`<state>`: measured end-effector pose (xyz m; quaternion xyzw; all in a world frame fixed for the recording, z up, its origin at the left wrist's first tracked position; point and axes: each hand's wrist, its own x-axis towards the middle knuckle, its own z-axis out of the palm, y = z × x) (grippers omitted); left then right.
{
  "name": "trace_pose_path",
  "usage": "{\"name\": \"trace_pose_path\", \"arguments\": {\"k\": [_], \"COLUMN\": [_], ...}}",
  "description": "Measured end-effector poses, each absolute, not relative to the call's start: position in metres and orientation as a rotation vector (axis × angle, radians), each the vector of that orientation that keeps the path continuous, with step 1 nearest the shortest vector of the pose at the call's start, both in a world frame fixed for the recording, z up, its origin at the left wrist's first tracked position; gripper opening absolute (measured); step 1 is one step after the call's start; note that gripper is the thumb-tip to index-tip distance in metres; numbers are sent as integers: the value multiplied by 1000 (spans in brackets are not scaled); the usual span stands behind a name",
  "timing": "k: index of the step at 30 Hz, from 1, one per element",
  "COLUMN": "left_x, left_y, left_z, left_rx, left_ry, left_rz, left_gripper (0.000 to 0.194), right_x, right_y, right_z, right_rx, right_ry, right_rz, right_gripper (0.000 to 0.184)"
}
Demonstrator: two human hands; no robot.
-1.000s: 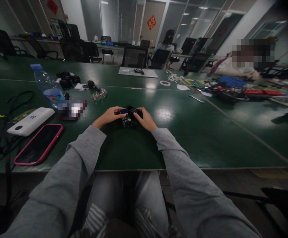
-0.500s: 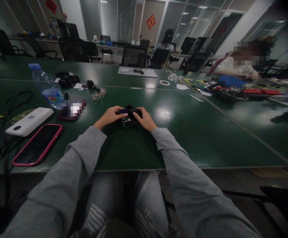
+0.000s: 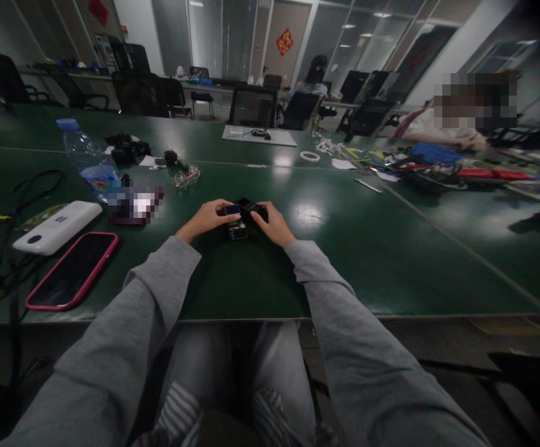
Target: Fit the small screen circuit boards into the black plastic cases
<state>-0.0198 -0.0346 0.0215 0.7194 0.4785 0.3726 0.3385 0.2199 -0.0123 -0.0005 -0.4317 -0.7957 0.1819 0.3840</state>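
My left hand [image 3: 209, 220] is closed, thumb on top, around a small flat piece with a dark bluish face [image 3: 231, 210]. A black box-like piece [image 3: 248, 206] is gripped in my right hand [image 3: 274, 222], its far end close to the left hand's piece. Just below and between the hands is a small circuit board with metal ports [image 3: 238, 231]. Whether the board is joined to either piece is hidden by my fingers. All of this is low over the green table [image 3: 251, 279], near its front edge.
To the left lie a pink-framed phone [image 3: 72, 272], a white power bank [image 3: 58, 228], a water bottle [image 3: 90, 164], glasses [image 3: 187, 177] and black cables [image 3: 4, 267]. A tape roll [image 3: 310, 156] and tangled cables [image 3: 437, 164] lie at the back right, where another person [image 3: 442, 131] sits.
The view has shifted very slightly. Both hands keep the same hold, and the pieces between them look nearly unchanged.
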Motion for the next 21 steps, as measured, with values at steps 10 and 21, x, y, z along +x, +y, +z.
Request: {"name": "trace_pose_path", "arguments": {"k": [10,21], "left_x": [-20,-19], "left_y": [-33,-31], "left_z": [20,18], "left_rx": [1864,1980], "left_ry": [1225,1312], "left_rz": [982,970], "left_gripper": [52,50], "right_x": [220,219], "right_y": [-12,-11], "right_z": [0,-2], "right_rx": [-1108,-1116], "right_ry": [-2032,-2032], "right_rz": [468,456], "right_gripper": [38,38]}}
